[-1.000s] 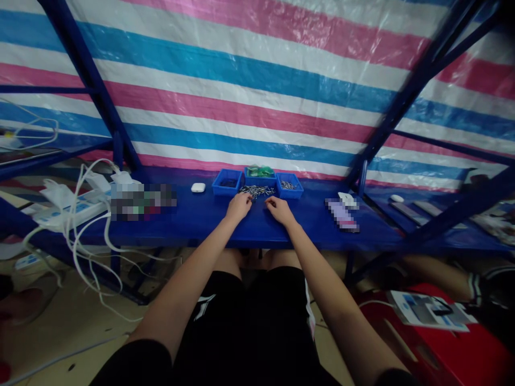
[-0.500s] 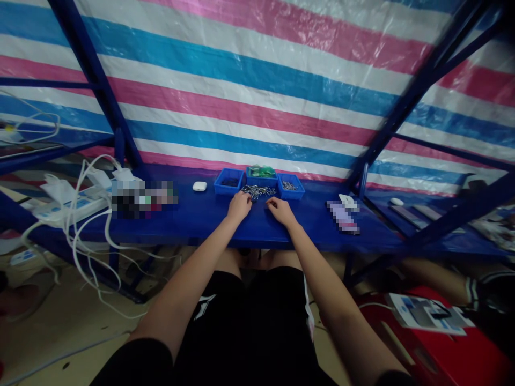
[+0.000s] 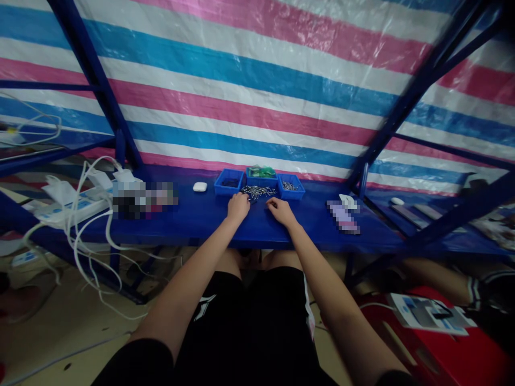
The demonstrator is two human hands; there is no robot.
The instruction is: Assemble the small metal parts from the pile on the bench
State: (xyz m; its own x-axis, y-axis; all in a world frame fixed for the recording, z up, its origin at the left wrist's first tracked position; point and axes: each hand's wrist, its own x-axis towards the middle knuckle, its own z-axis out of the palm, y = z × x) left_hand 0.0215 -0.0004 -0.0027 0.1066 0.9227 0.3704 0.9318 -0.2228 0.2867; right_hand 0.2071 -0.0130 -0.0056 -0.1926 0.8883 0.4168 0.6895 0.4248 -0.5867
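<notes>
A loose pile of thin, shiny metal pieces (image 3: pixel 260 192), screw-like but too small to name surely, lies on the blue table (image 3: pixel 193 217). My left hand (image 3: pixel 238 207) rests at the pile's near left edge with fingers curled closed. A small dark piece shows by its fingertips; whether it is gripped is unclear. My right hand (image 3: pixel 281 210) lies just right and nearer, fingers bent and pressed together, apart from the pile. What it holds, if anything, is hidden. Behind the pile stand a left blue bin (image 3: pixel 217 187) with dark bits and a right blue bin (image 3: pixel 295 195) with silvery bits.
A middle blue bin (image 3: pixel 261 181) holds a green plastic bag (image 3: pixel 262 171). A white case (image 3: pixel 200 187) lies left. Further left are a power strip (image 3: pixel 76 208) and white cables. A blurred purple item (image 3: pixel 341 214) sits right. Blue frame posts (image 3: pixel 364 179) flank the table.
My left hand has shifted very slightly left, away from the pile. My right hand stays where it was, and the bins have not moved.
</notes>
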